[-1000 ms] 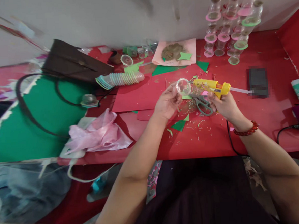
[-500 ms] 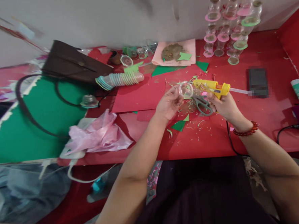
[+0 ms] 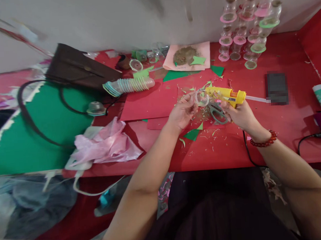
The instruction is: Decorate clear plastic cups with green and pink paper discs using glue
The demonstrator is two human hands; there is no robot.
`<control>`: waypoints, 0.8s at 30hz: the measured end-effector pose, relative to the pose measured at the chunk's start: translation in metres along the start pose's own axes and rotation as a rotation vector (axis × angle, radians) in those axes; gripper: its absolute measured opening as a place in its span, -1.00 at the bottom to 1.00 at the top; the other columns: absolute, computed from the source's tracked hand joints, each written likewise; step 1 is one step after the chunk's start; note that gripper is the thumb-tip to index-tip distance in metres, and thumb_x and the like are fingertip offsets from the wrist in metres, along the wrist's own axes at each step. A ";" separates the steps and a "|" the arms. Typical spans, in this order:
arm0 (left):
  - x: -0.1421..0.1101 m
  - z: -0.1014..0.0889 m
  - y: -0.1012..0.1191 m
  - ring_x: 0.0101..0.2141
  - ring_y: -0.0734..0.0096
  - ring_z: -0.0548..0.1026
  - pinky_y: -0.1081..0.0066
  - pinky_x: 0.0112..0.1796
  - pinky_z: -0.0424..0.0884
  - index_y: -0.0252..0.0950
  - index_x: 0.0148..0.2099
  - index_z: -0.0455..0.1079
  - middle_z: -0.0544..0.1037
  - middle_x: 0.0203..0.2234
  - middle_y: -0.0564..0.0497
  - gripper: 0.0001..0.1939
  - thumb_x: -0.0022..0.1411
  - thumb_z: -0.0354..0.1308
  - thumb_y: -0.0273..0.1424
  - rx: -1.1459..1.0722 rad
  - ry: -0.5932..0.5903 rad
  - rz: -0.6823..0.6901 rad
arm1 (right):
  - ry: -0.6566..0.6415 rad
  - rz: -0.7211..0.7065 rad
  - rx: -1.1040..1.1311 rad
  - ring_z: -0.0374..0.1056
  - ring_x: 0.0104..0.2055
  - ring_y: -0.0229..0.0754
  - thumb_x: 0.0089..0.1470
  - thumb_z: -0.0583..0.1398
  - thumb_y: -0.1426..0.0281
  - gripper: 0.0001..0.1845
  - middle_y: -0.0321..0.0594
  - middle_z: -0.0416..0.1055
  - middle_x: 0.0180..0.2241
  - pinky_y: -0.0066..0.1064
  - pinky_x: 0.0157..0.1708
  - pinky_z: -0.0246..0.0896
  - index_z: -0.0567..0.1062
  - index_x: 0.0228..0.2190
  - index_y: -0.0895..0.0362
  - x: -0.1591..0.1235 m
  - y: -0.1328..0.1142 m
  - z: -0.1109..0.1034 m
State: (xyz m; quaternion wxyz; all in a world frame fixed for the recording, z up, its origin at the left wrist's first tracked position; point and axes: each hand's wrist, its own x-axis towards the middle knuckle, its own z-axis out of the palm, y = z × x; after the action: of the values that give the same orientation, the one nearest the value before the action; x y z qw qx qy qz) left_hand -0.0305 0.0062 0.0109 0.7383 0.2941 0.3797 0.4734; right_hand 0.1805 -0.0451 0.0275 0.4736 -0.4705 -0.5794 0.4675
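In my right hand (image 3: 240, 111) is a yellow hot glue gun (image 3: 225, 94), its nozzle pointing left and a clear glue stick (image 3: 257, 99) sticking out of its back. My left hand (image 3: 184, 110) pinches a small clear plastic cup (image 3: 202, 98) with its round rim turned toward me. The nozzle is at the cup's rim; whether they touch I cannot tell. Below the glue gun lie grey-handled scissors (image 3: 218, 114) on the red table (image 3: 206, 155), among green paper scraps (image 3: 192, 134) and fine shavings.
A stack of clear cups (image 3: 129, 85) lies on red paper at left, near a brown bag (image 3: 78, 67). Pink paper (image 3: 167, 59) holds brown sand (image 3: 186, 55). Towers of joined cups (image 3: 228, 30) stand at back right. A pink plastic bag (image 3: 104, 143) lies at front left.
My left hand and the cup have shifted slightly right and the cup has turned a little. The glue gun has moved slightly left, so nozzle and cup are closer.
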 end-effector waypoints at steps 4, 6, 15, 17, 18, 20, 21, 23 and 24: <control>0.003 -0.003 -0.002 -0.60 0.65 0.36 0.55 -0.55 0.27 -0.29 -0.16 0.58 0.61 -0.42 0.08 -0.87 0.28 0.30 -0.59 -0.007 0.005 -0.007 | -0.016 0.019 0.033 0.05 -0.70 -0.37 0.16 0.36 -0.08 -0.55 -0.51 0.15 -0.69 -0.41 -0.69 0.05 0.47 -0.35 0.03 0.000 0.001 0.000; 0.004 -0.005 -0.003 -0.60 0.64 0.36 0.56 -0.54 0.28 -0.29 -0.16 0.56 0.59 -0.44 0.09 -0.88 0.27 0.32 -0.58 -0.003 0.001 -0.004 | -0.018 0.036 0.040 0.05 -0.70 -0.37 0.14 0.37 -0.07 -0.56 -0.51 0.15 -0.68 -0.42 -0.70 0.04 0.47 -0.35 0.03 0.000 0.002 0.001; 0.004 -0.005 -0.004 -0.60 0.64 0.35 0.57 -0.56 0.25 -0.28 -0.21 0.56 0.51 -0.53 0.14 -0.91 0.26 0.36 -0.55 -0.011 -0.012 0.007 | -0.019 0.054 0.029 0.05 -0.71 -0.36 0.16 0.39 0.03 -0.63 -0.48 0.18 -0.70 -0.42 -0.72 0.03 0.47 -0.39 0.02 -0.001 0.004 0.001; 0.004 -0.005 -0.004 -0.61 0.66 0.35 0.58 -0.54 0.29 -0.26 -0.19 0.58 0.56 -0.48 0.13 -0.88 0.24 0.39 -0.54 -0.009 0.012 -0.006 | 0.000 0.056 0.008 0.06 -0.71 -0.36 0.16 0.38 0.00 -0.59 -0.49 0.16 -0.72 -0.43 -0.71 0.03 0.45 -0.42 0.02 -0.001 0.005 0.000; 0.004 -0.005 -0.004 -0.61 0.67 0.35 0.59 -0.53 0.30 -0.26 -0.18 0.58 0.58 -0.46 0.13 -0.87 0.24 0.39 -0.54 -0.008 0.023 -0.010 | 0.005 0.052 0.000 0.07 -0.71 -0.36 0.16 0.37 -0.02 -0.58 -0.49 0.16 -0.72 -0.43 -0.71 0.03 0.43 -0.44 0.02 -0.001 0.005 0.000; 0.004 -0.005 -0.004 -0.61 0.67 0.36 0.59 -0.54 0.30 -0.26 -0.16 0.59 0.59 -0.45 0.12 -0.86 0.24 0.38 -0.56 -0.011 0.032 -0.012 | 0.007 0.038 -0.012 0.08 -0.71 -0.36 0.16 0.36 -0.03 -0.55 -0.48 0.16 -0.72 -0.44 -0.70 0.04 0.43 -0.46 0.03 -0.001 0.005 -0.001; 0.004 -0.004 -0.004 -0.61 0.66 0.36 0.58 -0.54 0.29 -0.27 -0.16 0.59 0.59 -0.46 0.11 -0.86 0.24 0.36 -0.57 -0.013 0.027 -0.010 | 0.007 0.030 -0.016 0.09 -0.70 -0.36 0.16 0.35 -0.04 -0.55 -0.47 0.16 -0.71 -0.44 -0.70 0.05 0.44 -0.46 0.03 -0.001 0.004 -0.001; 0.004 -0.004 -0.003 -0.61 0.65 0.35 0.56 -0.55 0.27 -0.29 -0.17 0.59 0.58 -0.47 0.10 -0.87 0.25 0.33 -0.59 -0.010 0.012 0.001 | 0.011 0.016 -0.023 0.09 -0.70 -0.36 0.17 0.35 -0.03 -0.58 -0.47 0.15 -0.70 -0.44 -0.70 0.03 0.47 -0.43 0.05 0.000 0.003 -0.001; 0.004 -0.003 -0.002 -0.61 0.64 0.35 0.54 -0.55 0.27 -0.30 -0.16 0.60 0.59 -0.45 0.09 -0.86 0.26 0.32 -0.59 -0.007 0.007 0.005 | 0.012 0.004 -0.025 0.09 -0.69 -0.36 0.17 0.34 -0.02 -0.59 -0.48 0.15 -0.70 -0.44 -0.70 0.02 0.49 -0.40 0.05 0.000 0.003 -0.001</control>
State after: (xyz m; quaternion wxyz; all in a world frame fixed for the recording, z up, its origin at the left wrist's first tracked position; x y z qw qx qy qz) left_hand -0.0312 0.0090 0.0060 0.7368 0.2910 0.3799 0.4776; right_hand 0.1819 -0.0445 0.0248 0.4703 -0.4804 -0.5812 0.4584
